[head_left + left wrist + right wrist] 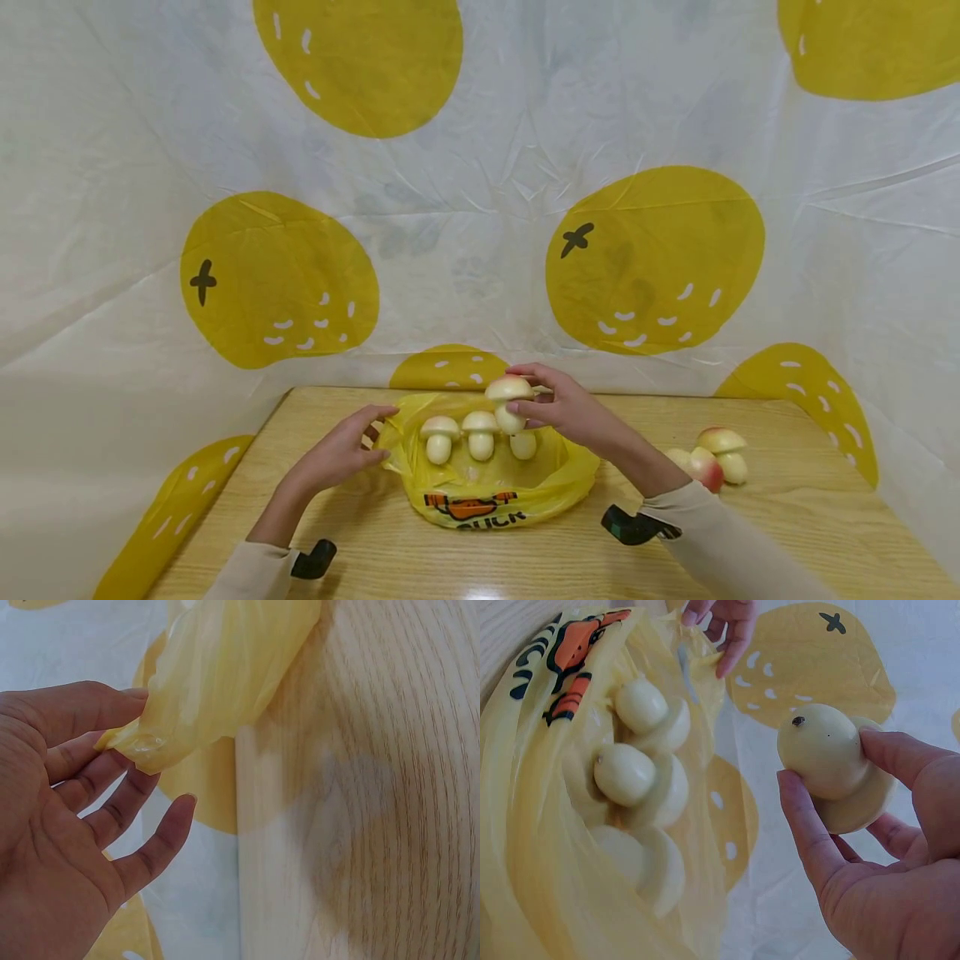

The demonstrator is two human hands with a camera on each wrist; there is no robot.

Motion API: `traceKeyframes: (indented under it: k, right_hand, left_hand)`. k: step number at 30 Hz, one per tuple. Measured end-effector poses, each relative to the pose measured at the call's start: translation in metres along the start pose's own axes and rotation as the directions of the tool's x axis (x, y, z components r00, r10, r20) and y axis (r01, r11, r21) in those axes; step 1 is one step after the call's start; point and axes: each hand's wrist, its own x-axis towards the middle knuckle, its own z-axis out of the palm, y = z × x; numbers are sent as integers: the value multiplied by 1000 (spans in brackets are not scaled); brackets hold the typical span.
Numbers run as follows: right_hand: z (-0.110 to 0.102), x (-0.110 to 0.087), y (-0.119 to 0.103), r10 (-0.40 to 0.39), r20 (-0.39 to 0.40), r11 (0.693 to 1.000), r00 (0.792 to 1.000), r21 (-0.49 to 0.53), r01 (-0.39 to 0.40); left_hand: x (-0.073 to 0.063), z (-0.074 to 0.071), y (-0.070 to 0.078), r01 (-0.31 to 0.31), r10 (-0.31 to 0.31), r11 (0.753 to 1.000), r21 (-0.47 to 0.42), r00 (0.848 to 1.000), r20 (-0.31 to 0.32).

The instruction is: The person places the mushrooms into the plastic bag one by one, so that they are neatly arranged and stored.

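The right hand holds a red-tinged toy mushroom, its grip parted only as far as the mushroom's width, fingers and thumb on either side. That mushroom is above the far side of a yellow plastic bag, near the middle of the desk's far edge. Three pale mushrooms sit in a row inside the bag. The left hand pinches the bag's left rim between thumb and fingers, little finger spread free. More red-tinged mushrooms lie toward the desk's right edge, partly behind the right forearm.
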Motion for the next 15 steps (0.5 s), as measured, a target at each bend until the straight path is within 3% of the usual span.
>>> traceKeyframes:
  k: [15]
  right_hand:
    - [36, 30, 24, 12, 36, 1000, 999, 4, -12]
  left_hand:
    - [2, 0, 2, -23, 23, 999, 29, 1000, -2]
